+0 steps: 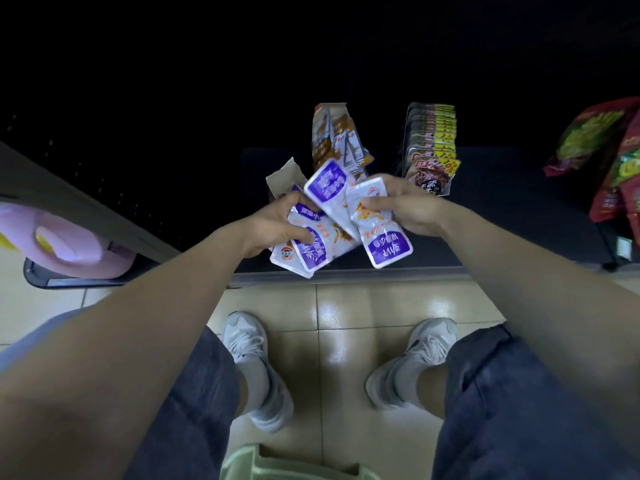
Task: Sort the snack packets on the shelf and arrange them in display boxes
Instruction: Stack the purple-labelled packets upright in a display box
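Reaching both forearms over the shelf (502, 209) edge, just short of two upright boxes: brown-packet box (332, 133), dark-packet box (431, 143). Hands close together. Left hand (277, 225) grips a fanned stack of purple packets (308, 252), thumb on top. Right hand (405, 206) pinches a single purple packet (382, 237) overlapping that stack, above the shelf front.

Head-worn view; looks down — close.

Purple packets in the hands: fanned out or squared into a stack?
Fanned out: the purple packets splay at different angles between the left hand and right hand, edges unaligned.
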A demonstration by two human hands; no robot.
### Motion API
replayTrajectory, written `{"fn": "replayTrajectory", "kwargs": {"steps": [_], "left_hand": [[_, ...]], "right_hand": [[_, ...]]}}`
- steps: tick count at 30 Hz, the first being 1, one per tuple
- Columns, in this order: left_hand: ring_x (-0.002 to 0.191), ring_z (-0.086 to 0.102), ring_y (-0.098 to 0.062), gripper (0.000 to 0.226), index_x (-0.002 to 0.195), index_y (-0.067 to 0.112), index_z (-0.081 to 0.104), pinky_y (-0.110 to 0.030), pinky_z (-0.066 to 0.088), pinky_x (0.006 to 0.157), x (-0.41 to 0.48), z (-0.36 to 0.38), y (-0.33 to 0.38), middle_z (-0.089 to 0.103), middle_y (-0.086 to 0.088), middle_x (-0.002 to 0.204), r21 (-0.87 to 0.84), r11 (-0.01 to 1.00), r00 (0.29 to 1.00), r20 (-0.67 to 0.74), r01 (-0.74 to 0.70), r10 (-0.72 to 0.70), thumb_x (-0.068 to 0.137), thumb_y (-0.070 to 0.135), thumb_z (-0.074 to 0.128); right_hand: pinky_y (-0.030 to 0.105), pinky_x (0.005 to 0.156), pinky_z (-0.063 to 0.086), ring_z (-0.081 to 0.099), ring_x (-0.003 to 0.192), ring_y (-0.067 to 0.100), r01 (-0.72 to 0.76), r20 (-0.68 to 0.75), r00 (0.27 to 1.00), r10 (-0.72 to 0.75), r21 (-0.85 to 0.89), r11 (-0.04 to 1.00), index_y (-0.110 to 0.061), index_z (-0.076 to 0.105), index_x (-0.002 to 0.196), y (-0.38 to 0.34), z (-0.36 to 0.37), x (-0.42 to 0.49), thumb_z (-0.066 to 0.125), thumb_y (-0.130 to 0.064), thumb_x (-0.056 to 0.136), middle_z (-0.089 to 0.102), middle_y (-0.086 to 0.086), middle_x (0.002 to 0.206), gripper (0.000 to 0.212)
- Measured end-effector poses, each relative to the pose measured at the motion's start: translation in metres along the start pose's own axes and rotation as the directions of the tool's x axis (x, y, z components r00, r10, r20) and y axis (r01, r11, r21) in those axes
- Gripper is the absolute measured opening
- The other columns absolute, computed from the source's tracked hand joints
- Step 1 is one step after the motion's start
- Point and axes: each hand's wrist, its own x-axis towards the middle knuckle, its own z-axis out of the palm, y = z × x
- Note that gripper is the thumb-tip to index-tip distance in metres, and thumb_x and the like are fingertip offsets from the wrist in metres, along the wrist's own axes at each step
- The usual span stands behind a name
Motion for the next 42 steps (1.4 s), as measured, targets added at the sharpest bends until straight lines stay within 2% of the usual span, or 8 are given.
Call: {"fn": "replayTrajectory", "kwargs": {"steps": [3,6,12,16,24,30,37,42], "left_hand": [[0.091,0.067,-0.023,0.045,0.110,0.020,0.051,-0.036,0.059,0.073,-0.001,0.005,0.001,0.065,-0.011,0.109,-0.035,0.999,1.000,0.015,-0.014,0.015,0.080,-0.008,0.068],[0.084,0.068,-0.018,0.040,0.109,0.023,0.051,-0.028,0.057,0.058,0.002,0.001,0.002,0.064,-0.008,0.109,-0.115,0.993,0.992,-0.129,-0.031,0.016,0.083,-0.001,0.069],[0.086,0.067,-0.020,0.047,0.116,0.016,0.048,-0.038,0.056,0.077,0.011,0.007,0.002,0.065,-0.008,0.107,-0.317,0.936,0.936,-0.351,-0.156,0.037,0.079,0.012,0.076],[0.089,0.065,-0.018,0.049,0.118,0.018,0.043,-0.036,0.056,0.072,0.014,0.015,0.002,0.063,-0.005,0.107,-0.260,0.946,0.891,-0.451,-0.193,0.058,0.081,0.006,0.074],[0.098,0.063,-0.015,0.045,0.127,0.023,0.035,-0.028,0.055,0.066,0.012,0.012,0.003,0.054,-0.004,0.119,-0.233,0.928,0.817,-0.565,-0.289,0.113,0.093,0.010,0.061],[0.089,0.064,-0.017,0.044,0.120,0.026,0.028,-0.031,0.055,0.063,0.009,0.005,0.006,0.053,-0.005,0.114,-0.243,0.951,0.871,-0.489,-0.189,0.049,0.093,0.011,0.060],[0.084,0.066,-0.013,0.035,0.121,0.025,0.030,-0.029,0.056,0.061,0.009,0.014,0.008,0.058,-0.004,0.106,-0.390,0.890,0.880,-0.475,-0.234,0.023,0.097,0.025,0.055],[0.088,0.061,-0.009,0.058,0.120,0.024,0.028,-0.020,0.055,0.055,0.006,0.010,0.008,0.053,0.003,0.104,-0.280,0.931,0.894,-0.438,-0.235,0.094,0.085,0.002,0.068]], "right_hand": [[0.026,0.066,0.057,0.071,0.080,0.013,-0.046,0.116,0.991,0.065,-0.157,0.987,-0.015,0.056,0.103,0.006,0.003,-0.001,0.055,0.002,0.093,0.070,0.003,0.096,0.020],[0.027,0.063,0.058,0.071,0.076,0.014,-0.063,0.038,0.997,0.066,-0.075,0.995,-0.015,0.056,0.103,0.010,0.004,-0.001,0.055,0.002,0.093,0.071,0.003,0.093,0.019],[0.033,0.058,0.059,0.071,0.076,0.021,-0.039,-0.265,0.959,0.102,0.234,0.971,-0.003,0.051,0.128,0.007,0.006,0.012,0.060,-0.010,0.093,0.068,0.016,0.106,0.037],[0.030,0.059,0.060,0.069,0.072,0.017,-0.092,-0.161,0.979,0.121,0.179,0.980,-0.012,0.057,0.105,0.004,0.020,0.008,0.057,-0.008,0.095,0.068,0.009,0.093,0.011],[0.031,0.065,0.060,0.072,0.076,0.016,-0.169,0.063,0.984,0.164,0.087,0.982,-0.014,0.061,0.105,0.006,0.025,0.009,0.056,-0.006,0.095,0.074,0.004,0.089,0.014],[0.032,0.065,0.060,0.070,0.082,0.019,-0.055,-0.062,0.996,0.059,0.063,0.997,-0.013,0.057,0.114,0.007,0.021,0.019,0.061,-0.007,0.092,0.069,0.009,0.104,0.023],[0.036,0.082,0.057,0.068,0.094,0.021,-0.079,0.028,0.996,0.079,-0.015,0.997,-0.011,0.052,0.125,0.012,0.031,0.025,0.060,-0.013,0.093,0.068,0.008,0.110,0.033],[0.038,0.083,0.057,0.068,0.092,0.022,-0.042,0.000,0.999,0.043,-0.079,0.996,-0.008,0.056,0.124,0.012,0.035,0.029,0.063,-0.014,0.091,0.069,0.009,0.108,0.033]]}}
